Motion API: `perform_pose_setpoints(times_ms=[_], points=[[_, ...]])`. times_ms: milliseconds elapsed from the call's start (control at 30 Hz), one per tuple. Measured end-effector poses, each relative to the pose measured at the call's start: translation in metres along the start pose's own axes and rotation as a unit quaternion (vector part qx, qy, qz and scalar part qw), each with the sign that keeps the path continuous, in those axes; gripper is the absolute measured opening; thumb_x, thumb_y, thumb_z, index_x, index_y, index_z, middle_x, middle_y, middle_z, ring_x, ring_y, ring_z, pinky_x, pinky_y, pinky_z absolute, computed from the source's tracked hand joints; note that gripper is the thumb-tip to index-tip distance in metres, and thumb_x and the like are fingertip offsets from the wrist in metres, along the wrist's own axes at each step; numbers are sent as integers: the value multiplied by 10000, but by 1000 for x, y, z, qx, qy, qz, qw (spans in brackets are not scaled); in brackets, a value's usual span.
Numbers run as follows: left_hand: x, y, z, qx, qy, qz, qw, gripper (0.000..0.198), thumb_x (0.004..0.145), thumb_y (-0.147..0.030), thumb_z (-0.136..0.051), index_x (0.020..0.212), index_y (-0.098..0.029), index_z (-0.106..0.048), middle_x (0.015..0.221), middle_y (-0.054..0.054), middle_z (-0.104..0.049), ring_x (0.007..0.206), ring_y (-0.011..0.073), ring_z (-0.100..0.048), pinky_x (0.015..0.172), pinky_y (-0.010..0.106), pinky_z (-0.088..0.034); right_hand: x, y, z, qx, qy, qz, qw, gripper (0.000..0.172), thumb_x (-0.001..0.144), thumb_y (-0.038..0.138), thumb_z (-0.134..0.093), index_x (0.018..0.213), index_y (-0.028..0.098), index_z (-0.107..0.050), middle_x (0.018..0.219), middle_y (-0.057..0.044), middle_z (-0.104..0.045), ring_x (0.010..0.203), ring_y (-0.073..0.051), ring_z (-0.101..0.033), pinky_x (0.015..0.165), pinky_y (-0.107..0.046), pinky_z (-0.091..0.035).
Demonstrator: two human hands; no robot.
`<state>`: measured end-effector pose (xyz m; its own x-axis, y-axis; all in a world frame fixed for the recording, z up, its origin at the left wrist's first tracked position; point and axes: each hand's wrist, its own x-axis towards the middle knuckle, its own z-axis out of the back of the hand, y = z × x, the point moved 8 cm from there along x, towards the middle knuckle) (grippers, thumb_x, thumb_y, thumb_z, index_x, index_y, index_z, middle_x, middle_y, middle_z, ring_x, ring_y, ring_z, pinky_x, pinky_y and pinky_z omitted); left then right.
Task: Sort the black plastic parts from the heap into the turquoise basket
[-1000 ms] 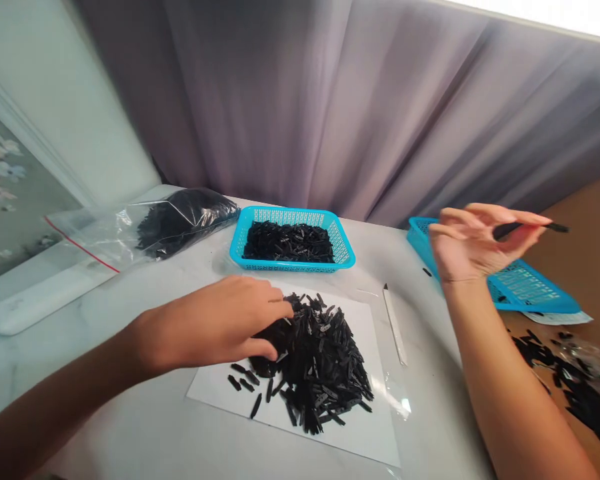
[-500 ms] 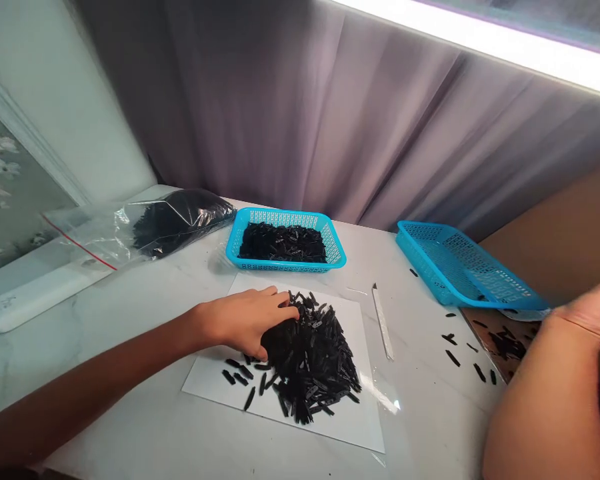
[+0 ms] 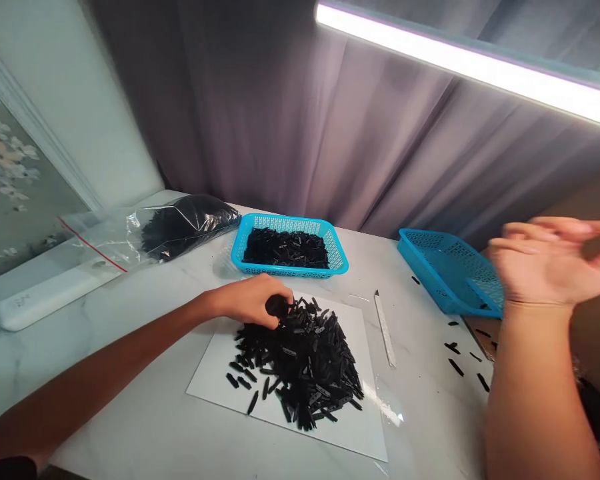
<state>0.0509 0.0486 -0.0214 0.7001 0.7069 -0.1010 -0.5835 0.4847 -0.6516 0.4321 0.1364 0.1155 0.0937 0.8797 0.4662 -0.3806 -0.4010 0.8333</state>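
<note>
My left hand (image 3: 257,300) is closed round a clump of small black plastic strips (image 3: 278,305) at the upper left side of a loose heap. That heap of black strips (image 3: 320,360) is spread over a white board (image 3: 215,383) on the table, with several strips lying apart at its left. My right hand (image 3: 550,260) is raised at the right edge, palm towards me, fingers loosely bent and thumb apart. Nothing shows in it, though its fingertips are partly cut off by the frame. Behind it stands a blue plastic basket (image 3: 430,273), partly covered by the hand.
A second blue basket (image 3: 340,257) full of black strips stands behind the board. Left of it lies a clear zip bag (image 3: 193,223) of black pieces on a white bar (image 3: 55,297). A white pen-like cutter (image 3: 385,330) lies right of the board. Loose strips (image 3: 455,367) are scattered farther right.
My left hand has closed round some strips and shifted slightly up and away from the heap's middle. My right hand has risen and swung left into fuller view. The camera view has tilted slightly.
</note>
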Motion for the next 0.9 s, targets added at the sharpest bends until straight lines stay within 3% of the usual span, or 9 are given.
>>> perform_pose_setpoints(times_ms=[67, 133, 167, 267, 333, 467, 667, 767, 900], points=[[-1, 2, 10, -25, -19, 9, 999, 203, 769, -202, -636, 964, -188, -693, 945, 9, -708, 870, 174, -648, 760, 265, -459, -9, 1, -53, 177, 121, -82, 973, 498, 881, 643, -582, 560, 285, -715, 822, -49, -734, 685, -129, -571, 612, -394, -314], [-3, 5, 18, -45, -33, 19, 998, 201, 796, -220, -619, 984, -179, -680, 959, 10, -714, 858, 160, -654, 743, 251, -468, -26, 2, -108, 160, 221, -133, 953, 331, 866, 523, -669, 760, 230, -781, 851, -101, -735, 788, -199, -640, 680, -389, -411], [-3, 6, 20, -50, -37, 25, 998, 205, 804, -229, -615, 993, -176, -676, 965, 12, -715, 853, 157, -654, 735, 248, -470, -41, 2, -141, 107, 317, -141, 932, 295, 871, 473, -675, 820, 202, -781, 889, -107, -737, 848, -215, -650, 734, -378, -450], [-4, 8, 21, -47, -30, 35, 998, 206, 795, -235, -631, 987, -183, -685, 964, 9, -720, 853, 160, -653, 732, 250, -466, -86, 1, -215, -48, 504, -65, 860, 288, 883, 444, -659, 969, 192, -769, 939, -90, -758, 863, -221, -668, 742, -336, -499], [-4, 9, 15, -36, -5, 33, 999, 189, 778, -215, -646, 957, -201, -701, 939, -6, -726, 859, 165, -658, 745, 252, -461, -109, -7, -244, -183, 548, 7, 816, 215, 858, 348, -699, 984, 190, -769, 950, -76, -769, 835, -210, -677, 724, -313, -497], [-2, 10, 3, 1, 31, 30, 999, 167, 767, -165, -649, 918, -205, -709, 895, -1, -720, 867, 186, -657, 759, 268, -446, -127, -22, -265, -306, 531, 58, 788, 186, 743, 150, -770, 929, 155, -783, 918, -98, -765, 817, -239, -669, 708, -325, -452], [-7, 12, -3, 42, 48, 46, 997, 321, 794, -350, -750, 1092, -245, -698, 1047, 31, -702, 997, 237, -636, 790, 287, -438, -127, -17, -265, -290, 534, 56, 792, 138, 786, 185, -753, 919, 154, -774, 874, -74, -778, 786, -209, -686, 686, -290, -460], [-11, 10, -1, 52, 50, 53, 996, 468, 770, -460, -787, 1179, -265, -666, 1140, 22, -686, 1052, 234, -628, 835, 282, -444, -127, -15, -266, -276, 538, 54, 795, 158, 801, 81, -675, 916, 141, -765, 858, -63, -781, 764, -174, -695, 690, -259, -475], [-16, 6, 5, 81, 36, 80, 993, 496, 794, -461, -764, 1229, -252, -648, 1232, 38, -662, 1094, 249, -628, 869, 299, -445, -128, -16, -266, -277, 546, 59, 789, 234, 756, -3, -634, 898, 133, -762, 778, -50, -762, 721, -166, -677, 677, -257, -472]])
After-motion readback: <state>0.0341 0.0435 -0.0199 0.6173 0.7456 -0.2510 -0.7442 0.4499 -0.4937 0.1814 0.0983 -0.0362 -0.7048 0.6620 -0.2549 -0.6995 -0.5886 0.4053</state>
